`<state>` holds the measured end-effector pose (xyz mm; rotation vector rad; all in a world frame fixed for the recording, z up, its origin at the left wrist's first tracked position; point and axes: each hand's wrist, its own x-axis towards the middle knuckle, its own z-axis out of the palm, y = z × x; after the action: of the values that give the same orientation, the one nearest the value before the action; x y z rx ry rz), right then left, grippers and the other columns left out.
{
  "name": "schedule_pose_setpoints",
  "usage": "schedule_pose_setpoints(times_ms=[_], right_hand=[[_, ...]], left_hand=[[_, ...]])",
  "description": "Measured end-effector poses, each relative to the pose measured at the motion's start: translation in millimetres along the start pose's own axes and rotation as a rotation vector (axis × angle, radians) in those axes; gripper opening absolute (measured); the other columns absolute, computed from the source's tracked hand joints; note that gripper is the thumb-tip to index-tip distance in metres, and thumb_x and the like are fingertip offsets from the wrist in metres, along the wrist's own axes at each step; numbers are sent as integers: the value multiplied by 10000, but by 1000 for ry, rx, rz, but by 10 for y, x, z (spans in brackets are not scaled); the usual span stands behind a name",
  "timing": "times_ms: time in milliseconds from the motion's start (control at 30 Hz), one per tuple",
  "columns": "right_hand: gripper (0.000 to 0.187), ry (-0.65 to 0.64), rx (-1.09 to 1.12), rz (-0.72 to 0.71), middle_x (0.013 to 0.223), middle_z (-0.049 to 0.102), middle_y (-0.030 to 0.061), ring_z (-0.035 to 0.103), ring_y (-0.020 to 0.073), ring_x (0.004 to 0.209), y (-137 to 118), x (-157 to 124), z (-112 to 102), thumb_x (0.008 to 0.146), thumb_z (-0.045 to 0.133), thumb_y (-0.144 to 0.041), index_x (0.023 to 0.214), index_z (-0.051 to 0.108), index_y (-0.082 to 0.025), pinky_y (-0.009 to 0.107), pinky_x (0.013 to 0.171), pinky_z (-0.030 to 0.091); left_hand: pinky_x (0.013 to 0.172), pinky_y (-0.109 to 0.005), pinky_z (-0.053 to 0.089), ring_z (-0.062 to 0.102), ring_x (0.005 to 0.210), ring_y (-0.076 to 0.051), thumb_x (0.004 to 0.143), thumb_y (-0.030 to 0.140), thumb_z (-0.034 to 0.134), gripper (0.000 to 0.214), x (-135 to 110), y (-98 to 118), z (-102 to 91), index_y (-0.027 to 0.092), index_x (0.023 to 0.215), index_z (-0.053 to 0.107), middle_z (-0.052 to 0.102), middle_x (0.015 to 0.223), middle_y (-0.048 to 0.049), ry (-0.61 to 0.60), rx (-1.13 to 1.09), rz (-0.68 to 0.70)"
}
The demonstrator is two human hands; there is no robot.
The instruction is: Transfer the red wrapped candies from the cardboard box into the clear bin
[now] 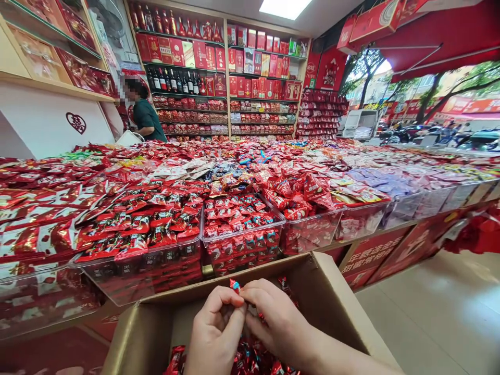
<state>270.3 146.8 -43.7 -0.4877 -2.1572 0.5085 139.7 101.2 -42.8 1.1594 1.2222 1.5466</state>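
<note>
Item: small red foil-wrapped candy [235,285], upright, tip showing; your left hand [215,333] and right hand [278,320] both pinch it, equally near, above the brown cardboard box [332,304].

Both hands sit low in the view, near 6 o'clock, and meet fingertip to fingertip. The left hand [215,333] shows its back to the camera, with the knuckles up toward 12 o'clock. Its fingers are curled in and the thumb presses against them in a tight pinch. Its wrist drops out of view at 6 o'clock. The right hand [278,322] lies just at the left one's 3 o'clock, fingers pointing toward 10 o'clock and closed in a pinch against the left fingertips. The bare right forearm [351,359] runs off toward 4 o'clock.
</note>
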Motion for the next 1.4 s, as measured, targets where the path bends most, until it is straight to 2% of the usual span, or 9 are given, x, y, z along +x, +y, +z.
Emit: schedule_pose_setpoints(times_ms=[133, 233, 333, 433, 567, 667, 1000, 1267, 1400], right_hand=[[102, -4, 125, 53, 812, 604, 39, 548, 111, 747, -30, 95, -29, 782, 512, -142, 874, 548, -169, 216, 671, 457], [38, -43, 108, 68, 690, 595, 5, 533, 85, 622, -113, 264, -195, 779, 523, -166, 772, 560, -168, 187, 581, 433], [81, -54, -134, -47, 702, 600, 19, 534, 97, 662, -114, 635, -499, 795, 498, -177, 761, 568, -154, 207, 620, 419], [143, -73, -536, -95, 753, 606, 55, 538, 126, 715, 69, 1173, -791, 814, 463, -202, 774, 582, -132, 241, 659, 408], [187, -315, -1024, 86, 858, 625, 106, 564, 170, 804, 502, 1782, -912, 818, 420, -162, 858, 597, -113, 262, 687, 410], [201, -457, -1127, 161, 855, 638, 145, 593, 219, 809, 764, 1988, -835, 776, 444, -108, 866, 624, -100, 294, 674, 429], [308, -638, -1159, 255, 896, 643, 167, 606, 250, 863, 986, 2054, -604, 805, 386, -91, 979, 637, -134, 318, 707, 464], [276, -768, -1129, 267, 909, 646, 146, 598, 243, 882, 1049, 2129, -644, 734, 483, -52, 943, 651, -116, 285, 744, 460], [281, -764, -1111, 286, 911, 642, 159, 584, 244, 924, 986, 2136, -677, 742, 465, -45, 958, 639, -91, 291, 770, 448]], left_hand=[[548, -131, 453, 514, 604, -81, 722, 202, 591, 56, -52, 57, -41, 231, 695, 551, 524, 672, 52, 1, 22, 104], [586, -166, 487, 561, 670, -100, 768, 189, 527, 72, -65, 142, -112, 254, 789, 548, 532, 789, 33, 27, 124, 256], [710, -255, 493, 583, 809, -150, 777, 166, 507, 141, 15, 227, -276, 253, 876, 559, 542, 925, -9, 61, 438, 465], [823, -308, 432, 549, 909, -184, 757, 184, 536, 118, 174, 260, -512, 230, 855, 582, 556, 946, -30, 175, 791, 608], [716, -276, 453, 577, 814, -173, 779, 286, 494, 106, 354, 183, -761, 238, 829, 574, 594, 880, -8, 263, 992, 385], [667, -264, 447, 600, 770, -170, 786, 297, 467, 133, 393, 95, -829, 249, 836, 581, 632, 842, 10, 223, 1101, 338], [684, -306, 424, 598, 769, -190, 796, 250, 437, 167, 378, 33, -805, 217, 846, 593, 653, 806, -14, 209, 1216, 400], [677, -304, 398, 593, 772, -192, 802, 232, 430, 165, 381, 16, -797, 218, 855, 586, 642, 805, -8, 208, 1244, 400], [670, -301, 396, 594, 774, -191, 803, 234, 429, 168, 379, 17, -796, 218, 854, 588, 641, 800, -6, 207, 1250, 407]])
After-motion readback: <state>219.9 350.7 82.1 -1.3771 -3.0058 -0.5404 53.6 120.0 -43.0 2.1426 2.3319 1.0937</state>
